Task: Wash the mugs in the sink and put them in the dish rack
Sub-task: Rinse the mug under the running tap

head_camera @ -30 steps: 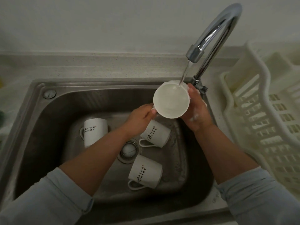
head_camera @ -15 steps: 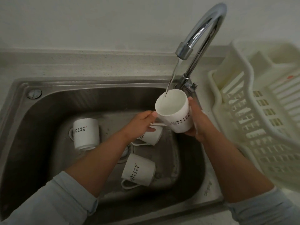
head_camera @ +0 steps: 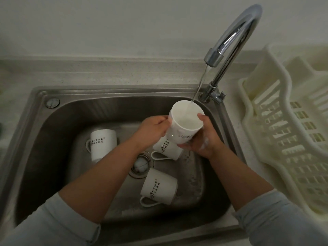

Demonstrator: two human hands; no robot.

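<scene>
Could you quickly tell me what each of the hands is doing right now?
Left hand: closed on the side of the mug under the tap.
Right hand: closed on the same mug.

1. I see a plain pale wall [head_camera: 124, 23] filling the upper part of the frame, matt and bare, dimly lit.
2. Below it a speckled stone-look countertop [head_camera: 115, 75] runs across the frame, with a low raised lip where it meets the wall.
3. The light is weak and greyish throughout; I cannot tell where it comes from.
4. A curved chrome faucet [head_camera: 236, 36] rises at the upper right, catching a bright streak on its arch, its base standing on the counter's edge.
5. A round metal cap [head_camera: 52, 102] sits at the upper left, near a corner of the steel surround.
</scene>
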